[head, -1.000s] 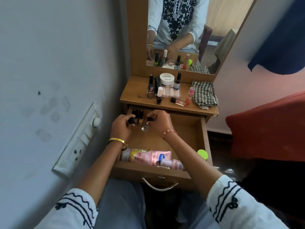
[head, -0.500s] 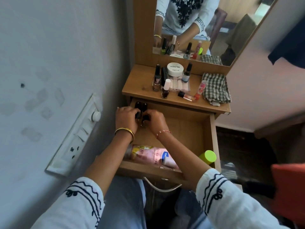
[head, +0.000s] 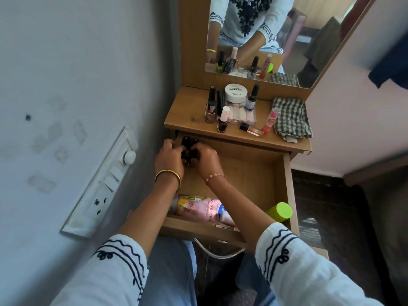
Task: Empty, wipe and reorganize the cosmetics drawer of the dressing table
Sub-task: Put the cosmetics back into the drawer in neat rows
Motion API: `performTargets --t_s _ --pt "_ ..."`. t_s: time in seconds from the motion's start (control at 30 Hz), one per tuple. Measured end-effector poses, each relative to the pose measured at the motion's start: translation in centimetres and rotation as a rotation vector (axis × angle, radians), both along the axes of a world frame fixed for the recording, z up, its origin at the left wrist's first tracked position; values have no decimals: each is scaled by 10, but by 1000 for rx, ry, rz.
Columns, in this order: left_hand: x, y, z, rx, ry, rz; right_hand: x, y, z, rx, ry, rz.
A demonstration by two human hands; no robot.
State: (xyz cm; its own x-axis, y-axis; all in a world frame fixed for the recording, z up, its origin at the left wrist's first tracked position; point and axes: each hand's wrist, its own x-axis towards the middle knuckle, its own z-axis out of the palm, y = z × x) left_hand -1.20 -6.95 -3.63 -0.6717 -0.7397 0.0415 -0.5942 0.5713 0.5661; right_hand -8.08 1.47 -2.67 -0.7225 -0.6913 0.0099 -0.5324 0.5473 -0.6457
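Observation:
The wooden drawer [head: 284, 180] of the dressing table stands pulled out. In its far left corner stand several small dark nail polish bottles [head: 189, 143]. My left hand [head: 169, 159] and my right hand [head: 206, 161] are cupped round this cluster, fingers curled on the bottles from either side. A pink lotion bottle [head: 198, 208] lies on its side along the drawer's front, partly hidden by my arms. A lime-green cap [head: 280, 212] shows at the front right corner.
On the tabletop [head: 183, 113] stand more nail polish bottles [head: 211, 104], a white round jar [head: 235, 92], a clear box, a lip gloss tube [head: 250, 129] and a folded checked cloth [head: 291, 119]. A mirror [head: 265, 29] rises behind. A switch panel [head: 103, 184] is on the left wall.
Both hands have moved from the drawer's middle to its far left corner, bringing the small bottles together there. The camera has tilted closer.

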Motion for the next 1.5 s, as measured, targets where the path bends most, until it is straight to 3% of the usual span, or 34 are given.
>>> performTargets --t_s 0.4,0.63,0.97,1.5 --pt "3 0 0 -90 -25 -58 5 11 -16 -38 -65 -30" --pt "2 -4 -4 12 6 -24 4 6 -20 -79 -21 -28" --pt "3 -2 0 -22 -40 -59 3 5 -23 -89 -51 -42" --pt "7 0 -1 73 83 -52 0 3 -13 -57 -60 -69"
